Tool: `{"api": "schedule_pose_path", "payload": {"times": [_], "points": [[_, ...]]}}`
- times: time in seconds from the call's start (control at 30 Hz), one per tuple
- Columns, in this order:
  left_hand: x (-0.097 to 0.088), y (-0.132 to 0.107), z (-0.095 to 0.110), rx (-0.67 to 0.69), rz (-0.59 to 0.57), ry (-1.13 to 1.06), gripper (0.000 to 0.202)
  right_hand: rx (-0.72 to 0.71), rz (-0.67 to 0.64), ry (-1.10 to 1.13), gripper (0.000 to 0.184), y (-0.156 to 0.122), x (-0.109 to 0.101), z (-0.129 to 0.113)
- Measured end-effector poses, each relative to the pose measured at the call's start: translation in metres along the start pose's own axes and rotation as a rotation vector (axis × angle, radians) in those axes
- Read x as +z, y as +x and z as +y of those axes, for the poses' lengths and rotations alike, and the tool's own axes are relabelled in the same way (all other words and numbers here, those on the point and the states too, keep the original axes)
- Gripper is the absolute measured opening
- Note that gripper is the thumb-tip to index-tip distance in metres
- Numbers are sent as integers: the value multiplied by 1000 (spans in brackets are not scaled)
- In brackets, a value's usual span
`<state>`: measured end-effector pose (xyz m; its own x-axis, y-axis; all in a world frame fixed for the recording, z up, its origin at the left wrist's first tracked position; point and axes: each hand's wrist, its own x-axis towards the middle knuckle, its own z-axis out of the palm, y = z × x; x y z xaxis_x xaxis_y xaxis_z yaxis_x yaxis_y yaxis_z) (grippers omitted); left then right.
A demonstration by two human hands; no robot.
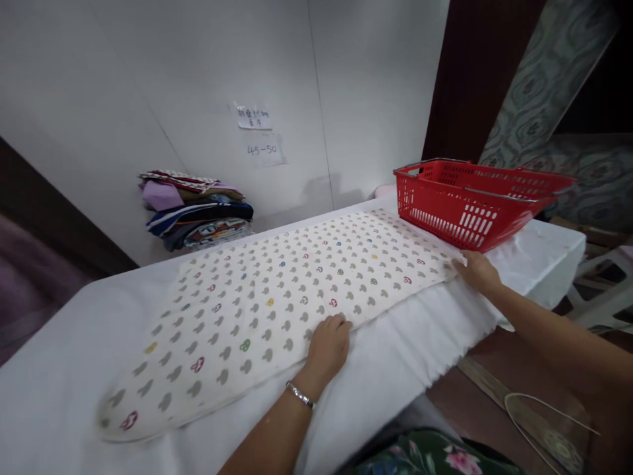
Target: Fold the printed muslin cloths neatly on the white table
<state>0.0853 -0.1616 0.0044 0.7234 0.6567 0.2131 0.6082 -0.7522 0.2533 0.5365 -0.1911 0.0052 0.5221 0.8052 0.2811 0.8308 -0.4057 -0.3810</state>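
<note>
A cream cloth (277,310) printed with grey and coloured mushrooms lies spread out, looking folded, over the white-covered table. Its left end is rounded and its near edge runs toward me. My left hand (329,342), with a silver bracelet on the wrist, is closed on the middle of that near edge, fingers curled over it. At the near right corner, my right hand (479,270) pinches the cloth; its fingertips are partly hidden. The red basket is just beyond my right hand.
The red plastic basket (445,204) stands at the table's right end. Against the wall at the back left is a stack of folded fabrics (198,211). Two paper notes (266,150) are stuck on the wall. The white tablecloth (395,366) hangs over the near edge.
</note>
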Motion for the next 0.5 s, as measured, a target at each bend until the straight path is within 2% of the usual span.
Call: {"api": "schedule_pose_path", "payload": {"times": [0.17,0.23,0.33,0.5], "points": [[-8,1,3,-51,-18,-40,19,-585,-29,125,24,-37,17,-29],[-14,4,3,-66,-53,-65,16,-744,-35,146,23,-43,20,-39],[-21,18,4,-77,-75,-67,23,-770,-106,115,27,-41,17,-49],[-18,61,10,-109,-81,-22,22,-682,-305,-1,28,-23,14,-64]]}}
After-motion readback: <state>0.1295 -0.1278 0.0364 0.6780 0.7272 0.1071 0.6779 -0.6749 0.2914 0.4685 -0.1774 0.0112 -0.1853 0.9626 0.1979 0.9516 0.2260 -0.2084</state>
